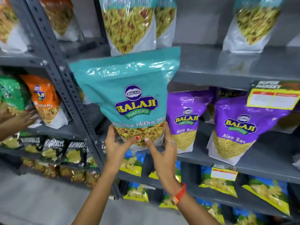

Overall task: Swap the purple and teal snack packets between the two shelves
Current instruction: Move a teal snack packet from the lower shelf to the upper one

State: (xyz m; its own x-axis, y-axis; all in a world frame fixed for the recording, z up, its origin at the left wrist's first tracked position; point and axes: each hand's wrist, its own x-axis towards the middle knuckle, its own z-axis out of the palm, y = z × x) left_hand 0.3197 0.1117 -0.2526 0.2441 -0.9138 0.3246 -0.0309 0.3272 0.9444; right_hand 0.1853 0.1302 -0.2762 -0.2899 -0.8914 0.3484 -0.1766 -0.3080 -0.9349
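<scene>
Grey slotted steel upright at 9 o'clock of load, close enough to snag.

Left hand, right hand: fingers clenched on lower corners of glossy teal plastic snack packet, held mid-air before shelf gap.

Likely light, soft, slick film, crushable contents; bottom-corner grip suits.

At 3 o'clock: two purple plastic snack packets upright on grey metal shelf; yellow price tag overhangs the farther one.

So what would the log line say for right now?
hands: left hand and right hand both hold teal packet at its bottom | purple packets on middle shelf | swap: unfinished
</scene>
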